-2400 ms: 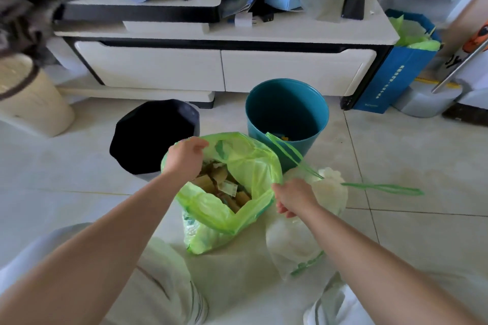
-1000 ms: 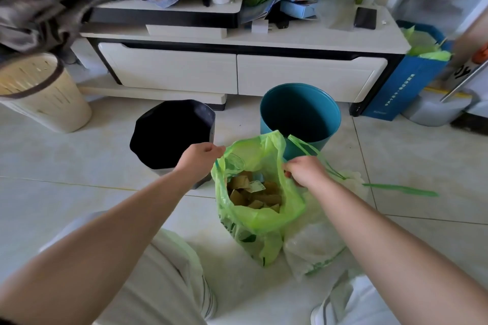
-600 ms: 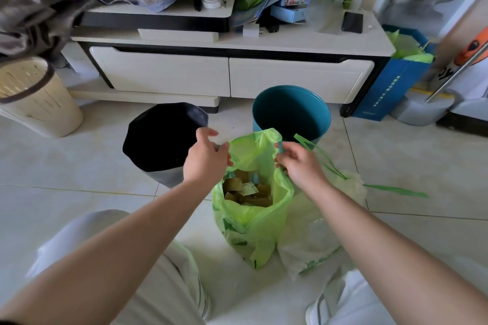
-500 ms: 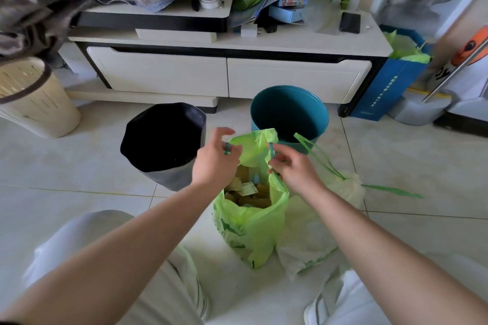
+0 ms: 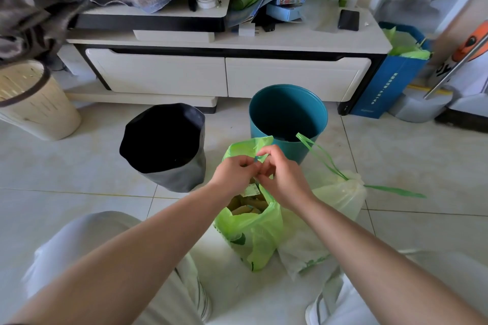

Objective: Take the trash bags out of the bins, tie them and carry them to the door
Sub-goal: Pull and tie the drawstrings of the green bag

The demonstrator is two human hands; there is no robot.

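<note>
A green trash bag (image 5: 252, 235) stands on the floor tiles in front of me, with brown scraps showing in its mouth. My left hand (image 5: 233, 173) and my right hand (image 5: 281, 175) meet above it, both pinching the bag's top edge together. To its right lies a pale white bag (image 5: 335, 200), tied off with a green drawstring (image 5: 324, 155). Behind them stand an empty teal bin (image 5: 287, 119) and a bin lined with a black bag (image 5: 165, 145).
A white TV cabinet (image 5: 227, 74) with clutter on top runs along the back. A cream basket (image 5: 34, 103) stands at the left, a blue paper bag (image 5: 390, 82) at the right. My knees frame the bottom of the view.
My hands have moved from the bag's two sides to its middle, drawing the wide mouth nearly closed. The bag stands more upright than before.
</note>
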